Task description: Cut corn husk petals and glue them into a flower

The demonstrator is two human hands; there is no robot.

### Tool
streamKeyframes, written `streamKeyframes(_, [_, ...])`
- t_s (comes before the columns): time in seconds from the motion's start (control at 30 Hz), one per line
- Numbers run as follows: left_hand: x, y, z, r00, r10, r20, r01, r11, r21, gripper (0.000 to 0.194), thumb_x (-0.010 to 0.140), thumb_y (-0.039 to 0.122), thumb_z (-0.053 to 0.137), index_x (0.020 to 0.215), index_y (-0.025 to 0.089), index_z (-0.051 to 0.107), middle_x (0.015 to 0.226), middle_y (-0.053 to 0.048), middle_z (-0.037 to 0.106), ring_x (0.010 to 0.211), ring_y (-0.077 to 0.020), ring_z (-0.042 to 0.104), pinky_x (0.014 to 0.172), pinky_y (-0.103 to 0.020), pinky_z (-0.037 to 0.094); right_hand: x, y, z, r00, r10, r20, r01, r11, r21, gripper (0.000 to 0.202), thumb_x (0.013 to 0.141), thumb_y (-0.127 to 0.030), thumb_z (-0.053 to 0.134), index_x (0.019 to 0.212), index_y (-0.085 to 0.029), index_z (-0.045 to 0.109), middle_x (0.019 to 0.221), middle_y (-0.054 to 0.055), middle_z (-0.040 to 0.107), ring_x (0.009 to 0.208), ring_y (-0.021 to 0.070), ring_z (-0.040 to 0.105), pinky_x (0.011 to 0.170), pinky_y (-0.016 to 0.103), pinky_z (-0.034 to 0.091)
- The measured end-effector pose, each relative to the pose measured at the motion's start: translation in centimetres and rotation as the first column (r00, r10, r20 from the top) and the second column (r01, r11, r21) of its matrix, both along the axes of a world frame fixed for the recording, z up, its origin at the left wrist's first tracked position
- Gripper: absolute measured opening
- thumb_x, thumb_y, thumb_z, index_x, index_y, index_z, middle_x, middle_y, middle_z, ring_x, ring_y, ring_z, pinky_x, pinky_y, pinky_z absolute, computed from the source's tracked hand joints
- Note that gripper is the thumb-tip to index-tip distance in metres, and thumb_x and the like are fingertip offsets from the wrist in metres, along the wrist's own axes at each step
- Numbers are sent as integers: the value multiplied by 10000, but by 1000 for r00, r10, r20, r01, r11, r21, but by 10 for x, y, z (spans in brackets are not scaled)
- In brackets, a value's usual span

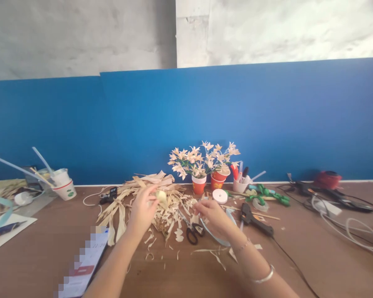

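My left hand [144,207] is closed in a pinch on a small pale yellow round piece [161,196], whose kind I cannot make out. It is raised over a heap of dried husk strips and scraps [170,211]. To the right, the fingers of my right hand [209,211] are pressed together; whatever they may hold is too small to name. Between and below the hands lie black-handled scissors [192,235]. A white round spool [220,196] sits just behind my right hand, and a light blue strip [217,239] curves beneath it.
Red paper cups [199,187] hold husk flowers [194,159] near a blue partition [136,124]. A corded black glue gun [255,221] and green tape rolls [269,194] lie right. Leftward are a phone [87,265], a white cup [64,190] and cutting tools; cables [351,227] lie far right.
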State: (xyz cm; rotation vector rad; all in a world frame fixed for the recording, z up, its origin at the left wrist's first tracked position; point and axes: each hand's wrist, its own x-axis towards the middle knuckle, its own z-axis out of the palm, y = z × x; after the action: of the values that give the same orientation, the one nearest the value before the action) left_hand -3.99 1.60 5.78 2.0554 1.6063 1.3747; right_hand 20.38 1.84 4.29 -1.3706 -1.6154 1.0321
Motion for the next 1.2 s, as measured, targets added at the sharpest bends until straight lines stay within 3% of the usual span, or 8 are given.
streamKeyframes(0.07, [21, -4, -4, 972, -189, 141, 185, 982, 42, 398, 791, 177, 536, 1182, 239, 502, 1149, -79, 562, 857, -174, 646, 791, -350, 545, -12, -6, 0, 952, 56, -300, -105, 983, -153, 353, 820, -435, 481, 807, -131, 660, 755, 61, 666, 628, 127, 555, 540, 212, 362])
streamKeyframes(0.13, [38, -7, -12, 925, -321, 201, 313, 947, 73, 400, 798, 167, 527, 1192, 225, 499, 1182, -97, 530, 860, -163, 643, 787, -334, 552, -20, -10, 1, 877, 86, -473, -228, 941, -251, 311, 781, -417, 550, 891, -145, 654, 802, 60, 675, 642, 123, 566, 523, 201, 351])
streamKeyframes(0.23, [51, -12, -22, 882, -433, 184, 426, 901, 76, 374, 823, 146, 487, 1186, 231, 515, 1213, -108, 498, 898, -165, 634, 809, -335, 549, -24, -13, 4, 777, 127, -617, -345, 905, -249, 251, 685, -300, 651, 902, -173, 650, 799, 30, 668, 647, 118, 567, 508, 188, 341])
streamKeyframes(0.37, [54, -18, -21, 849, -496, 181, 488, 868, 86, 400, 813, 116, 476, 1194, 230, 521, 1222, -105, 508, 1013, -199, 591, 842, -334, 532, -22, -13, 6, 734, 120, -669, -341, 916, -210, 290, 599, -245, 722, 871, -165, 660, 763, 7, 648, 587, 88, 526, 508, 183, 342])
streamKeyframes(0.53, [53, -15, -13, 927, -317, 199, 299, 947, 116, 257, 820, 151, 486, 1043, 190, 608, 1023, -81, 622, 882, -187, 615, 819, -345, 504, -22, -13, 6, 779, 146, -610, -286, 948, -137, 307, 590, -258, 760, 855, -154, 646, 777, 0, 632, 609, 79, 515, 544, 184, 356])
streamKeyframes(0.7, [49, -10, -9, 957, -257, -136, 278, 945, 174, 168, 806, 160, 538, 843, 226, 688, 889, -55, 654, 902, -214, 580, 824, -381, 438, -20, -14, 6, 796, 225, -562, -328, 941, -88, 337, 612, -305, 765, 862, -160, 591, 770, -2, 632, 624, 92, 528, 569, 199, 359])
streamKeyframes(0.8, [49, -11, -8, 950, -200, -241, 245, 953, 175, 189, 803, 139, 526, 811, 235, 688, 857, -48, 661, 877, -214, 569, 805, -386, 415, -21, -13, 6, 823, 237, -516, -321, 944, -78, 326, 624, -338, 756, 826, -167, 567, 711, -19, 614, 591, 89, 508, 543, 199, 337])
streamKeyframes(1.2, [58, -16, -12, 966, -85, -244, 129, 977, 172, 156, 692, 93, 553, 673, 218, 645, 759, -25, 654, 808, -203, 566, 786, -374, 385, -26, -11, -1, 906, 177, -385, -166, 984, 61, 162, 660, -310, 668, 674, -170, 587, 602, -25, 571, 560, 108, 488, 535, 221, 371])
